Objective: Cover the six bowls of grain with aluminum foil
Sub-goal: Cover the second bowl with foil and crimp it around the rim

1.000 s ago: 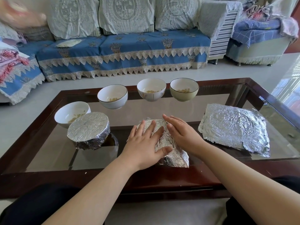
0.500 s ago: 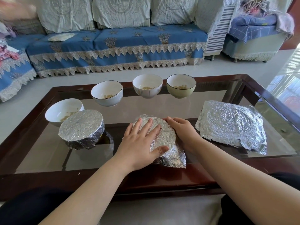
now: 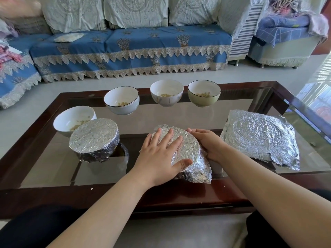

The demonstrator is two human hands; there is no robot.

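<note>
No readable text, label, brand, number or sign shows on anything in view.

Table: glass-topped coffee table (image 3: pixel 179 120), dark wood frame.
Behind: blue lace-trimmed sofa (image 3: pixel 132 51); pale cushions (image 3: pixel 136 9).

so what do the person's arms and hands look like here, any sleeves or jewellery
Both forearms are bare up to the frame edge, with no sleeves in view. The left hand and right hand wear no gloves, and no rings, watch or bracelet show. Fingernails look short and unpainted. Dark clothing covers the knees at the bottom corners.
</note>
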